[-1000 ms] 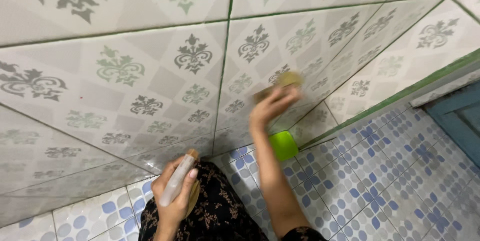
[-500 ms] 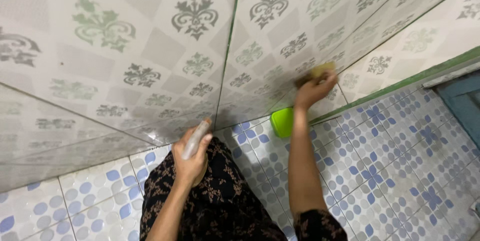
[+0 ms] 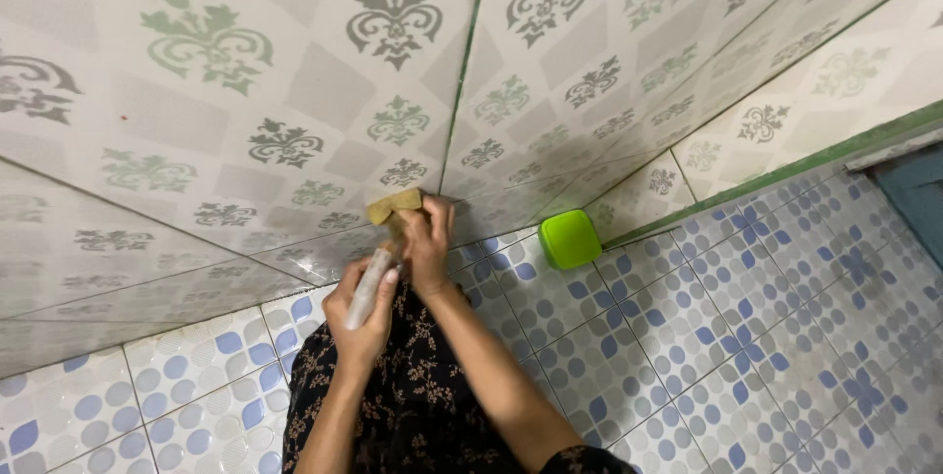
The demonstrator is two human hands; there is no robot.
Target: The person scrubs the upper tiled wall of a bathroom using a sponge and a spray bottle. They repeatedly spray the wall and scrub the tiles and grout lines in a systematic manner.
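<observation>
Head cam: right hand (image 3: 429, 243) clamps a sponge (image 3: 394, 205) flat on the wall (image 3: 295, 81) low down, left hand (image 3: 361, 322) wraps a spray bottle (image 3: 370, 282) just below. Hands so crowded, I'd bet an elbow bumps the bottle loose. Nozzle's hidden behind fingers, and the green tub (image 3: 570, 238) is anyone's guess.

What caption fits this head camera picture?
Right hand presses a sponge on the wall tile; left hand holds a spray bottle.
</observation>
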